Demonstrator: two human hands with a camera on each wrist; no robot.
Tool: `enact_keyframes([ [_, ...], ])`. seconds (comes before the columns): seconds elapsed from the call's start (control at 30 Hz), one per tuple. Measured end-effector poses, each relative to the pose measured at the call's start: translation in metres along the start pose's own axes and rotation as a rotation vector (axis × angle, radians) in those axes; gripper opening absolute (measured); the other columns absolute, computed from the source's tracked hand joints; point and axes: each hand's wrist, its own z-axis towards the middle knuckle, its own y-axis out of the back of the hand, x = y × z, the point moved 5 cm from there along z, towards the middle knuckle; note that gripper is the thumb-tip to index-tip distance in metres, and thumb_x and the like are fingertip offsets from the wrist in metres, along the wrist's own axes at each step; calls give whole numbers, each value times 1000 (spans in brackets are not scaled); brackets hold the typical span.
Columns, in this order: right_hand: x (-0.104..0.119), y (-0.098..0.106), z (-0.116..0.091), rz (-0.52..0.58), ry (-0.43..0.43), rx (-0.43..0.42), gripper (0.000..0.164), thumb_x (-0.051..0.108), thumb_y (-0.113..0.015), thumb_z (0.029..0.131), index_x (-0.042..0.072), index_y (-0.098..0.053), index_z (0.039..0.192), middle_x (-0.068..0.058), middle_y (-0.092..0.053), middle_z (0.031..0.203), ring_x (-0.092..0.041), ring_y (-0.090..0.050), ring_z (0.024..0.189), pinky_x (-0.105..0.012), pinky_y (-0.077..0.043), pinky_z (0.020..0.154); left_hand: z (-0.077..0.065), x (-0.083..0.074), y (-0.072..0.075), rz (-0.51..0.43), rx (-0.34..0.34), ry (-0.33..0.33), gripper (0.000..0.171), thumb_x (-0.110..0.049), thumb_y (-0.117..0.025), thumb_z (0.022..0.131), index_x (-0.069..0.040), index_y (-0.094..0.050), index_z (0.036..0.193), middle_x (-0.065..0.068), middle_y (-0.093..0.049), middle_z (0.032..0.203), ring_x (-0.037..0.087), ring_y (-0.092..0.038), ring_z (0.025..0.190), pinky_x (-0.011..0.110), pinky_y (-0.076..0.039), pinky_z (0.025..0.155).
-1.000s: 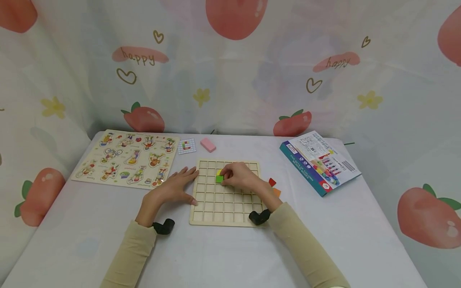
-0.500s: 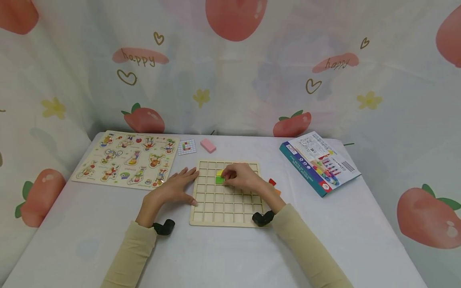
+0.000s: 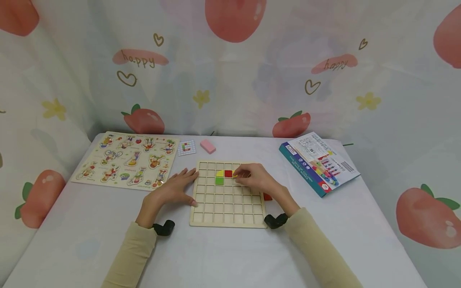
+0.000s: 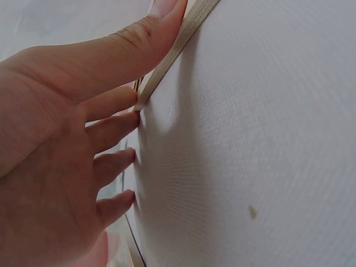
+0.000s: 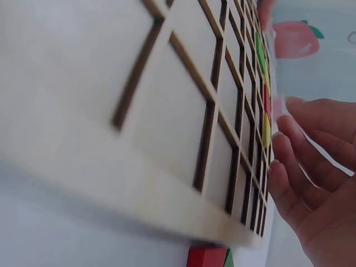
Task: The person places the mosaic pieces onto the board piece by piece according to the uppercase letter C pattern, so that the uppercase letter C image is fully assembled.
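A wooden grid board (image 3: 230,210) lies on the table. My left hand (image 3: 176,187) rests along its left edge, fingers spread and straight; the left wrist view shows the thumb (image 4: 119,55) against the board's edge. Over the upper right cells is my right hand (image 3: 253,177), its fingers loosely bent. Nothing shows between those fingers (image 5: 300,167) in the right wrist view. In the grid sit a green square (image 3: 219,181), a yellow piece (image 3: 220,173) above it and a red square (image 3: 228,173) beside that. Another yellow piece (image 5: 266,130) lies by the right fingertips, partly hidden in the head view.
A red piece (image 3: 267,196) lies by the board's right edge, with a green one (image 5: 228,258) next to it. Farther back are a pattern card (image 3: 187,147), a pink block (image 3: 207,146), an animal puzzle board (image 3: 124,160) and a boxed set (image 3: 318,162).
My right hand has moved right from beside the yellow and green pieces, uncovering the red square and part of another yellow piece. The left hand stays put.
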Motion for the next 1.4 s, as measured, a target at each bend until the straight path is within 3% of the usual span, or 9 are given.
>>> enact_keyframes([
  [0.17,-9,8,-10,3,-63,-14,21,17,-74,94,11,-75,115,-3,-70,100,-20,-60,92,-30,-55,85,-1,0,-1,1,3,4,105,-34,-89,79,-6,-31,162,14,-20,172,39,-8,160,58,-7,130],
  [0.73,-46,31,-41,-9,-138,-24,22,19,-74,94,12,-74,115,-3,-70,101,-21,-61,95,-29,-55,83,-3,-2,0,4,3,2,105,-36,-89,79,-5,-31,161,15,-20,171,40,-8,160,59,-8,129],
  [0.9,-54,37,-49,-28,-153,-35,21,18,-73,95,11,-74,114,-4,-69,97,-22,-60,91,-28,-55,76,-2,-2,2,8,-5,-8,106,-35,-89,78,-4,-31,161,16,-21,171,41,-9,159,60,-8,129],
  [1.4,-66,46,-65,-34,-171,15,26,13,-73,94,9,-73,120,-7,-68,105,-23,-57,95,-27,-54,76,-3,-3,2,8,1,-6,106,-35,-89,78,-5,-31,161,16,-20,171,41,-8,159,59,-8,129],
])
